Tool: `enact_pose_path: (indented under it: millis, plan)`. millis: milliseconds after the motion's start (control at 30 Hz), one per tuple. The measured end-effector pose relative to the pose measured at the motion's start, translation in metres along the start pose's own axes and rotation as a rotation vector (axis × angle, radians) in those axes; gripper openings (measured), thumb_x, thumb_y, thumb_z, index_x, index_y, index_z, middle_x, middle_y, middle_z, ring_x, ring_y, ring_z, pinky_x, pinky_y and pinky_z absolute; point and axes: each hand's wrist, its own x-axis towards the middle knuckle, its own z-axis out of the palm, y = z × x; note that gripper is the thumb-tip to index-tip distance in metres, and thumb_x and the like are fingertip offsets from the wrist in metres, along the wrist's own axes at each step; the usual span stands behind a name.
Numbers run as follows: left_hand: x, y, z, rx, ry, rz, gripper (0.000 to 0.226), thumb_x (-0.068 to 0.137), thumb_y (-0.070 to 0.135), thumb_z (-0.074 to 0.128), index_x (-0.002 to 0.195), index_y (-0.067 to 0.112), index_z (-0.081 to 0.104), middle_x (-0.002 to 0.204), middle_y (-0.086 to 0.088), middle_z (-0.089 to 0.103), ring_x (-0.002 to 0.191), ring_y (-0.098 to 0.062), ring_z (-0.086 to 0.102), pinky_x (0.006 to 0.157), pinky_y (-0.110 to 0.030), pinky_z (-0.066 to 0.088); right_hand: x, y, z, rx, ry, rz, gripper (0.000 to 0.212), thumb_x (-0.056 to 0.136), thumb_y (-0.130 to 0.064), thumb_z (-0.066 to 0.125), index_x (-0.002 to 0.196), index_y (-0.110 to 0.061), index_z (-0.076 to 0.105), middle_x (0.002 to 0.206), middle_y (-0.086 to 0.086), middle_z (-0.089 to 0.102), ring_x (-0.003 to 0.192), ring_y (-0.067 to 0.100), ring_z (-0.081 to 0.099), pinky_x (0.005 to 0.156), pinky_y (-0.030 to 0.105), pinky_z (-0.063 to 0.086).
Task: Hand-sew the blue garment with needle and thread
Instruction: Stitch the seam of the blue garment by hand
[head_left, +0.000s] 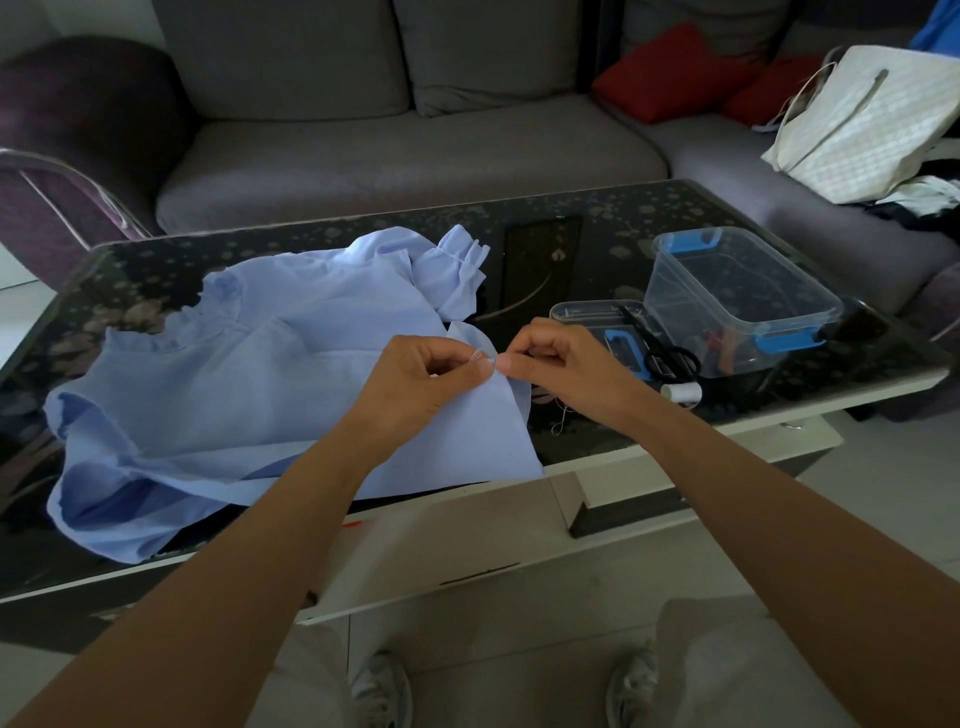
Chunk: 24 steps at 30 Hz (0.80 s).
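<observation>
The blue garment (218, 395) lies spread and rumpled over the left half of the dark glass surface (571, 249), its hem hanging a little over the near edge and a gathered sleeve cuff pointing toward the far side. At its right edge the fabric is lifted and folded between both hands. The left hand (423, 379) pinches that edge with thumb and curled fingers. The right hand (558, 364), just beside it, has its fingertips closed at the same spot; whether they hold a needle is too small to tell. A thin pale thread (559, 422) dangles below the right hand.

Near the right hand lie black scissors (667, 358), resting on a flat clear case (587, 312), and a white thread spool (683, 392). Behind them stands a clear box (727, 280) with blue latches. Beyond the surface is a grey sofa (405, 156) with red cushions (665, 73) and a white bag (872, 119).
</observation>
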Motion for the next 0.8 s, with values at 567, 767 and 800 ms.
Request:
enact_pose_path:
  millis: [567, 767, 800]
  plan:
    - [0.0, 0.003, 0.002, -0.073, -0.028, -0.077, 0.012, 0.091, 0.021, 0.064, 0.091, 0.016, 0.074, 0.088, 0.006, 0.073, 0.079, -0.001, 0.066, 0.07, -0.007, 0.049, -0.004, -0.009, 0.008, 0.285, -0.078, 0.163, 0.024, 0.099, -0.017, 0.049, 0.077, -0.016, 0.058, 0.075, -0.002, 0.057, 0.071, 0.003, 0.051, 0.073, 0.02, 0.041]
    - [0.002, 0.004, 0.0, -0.124, 0.024, -0.137, 0.013, 0.091, 0.023, 0.065, 0.091, 0.016, 0.075, 0.092, 0.0, 0.074, 0.09, -0.014, 0.067, 0.085, -0.022, 0.052, 0.001, -0.006, 0.012, 0.288, -0.082, 0.191, 0.01, 0.099, -0.009, 0.043, 0.097, -0.011, 0.052, 0.066, -0.01, 0.049, 0.058, 0.001, 0.044, 0.058, 0.012, 0.038]
    - [0.002, 0.005, 0.0, -0.132, 0.025, -0.145, 0.011, 0.09, 0.023, 0.066, 0.089, 0.017, 0.075, 0.092, 0.0, 0.074, 0.089, -0.014, 0.067, 0.085, -0.023, 0.052, 0.001, -0.007, 0.012, 0.309, -0.073, 0.211, 0.009, 0.099, -0.007, 0.041, 0.101, -0.009, 0.05, 0.068, -0.005, 0.047, 0.058, 0.003, 0.042, 0.058, 0.013, 0.038]
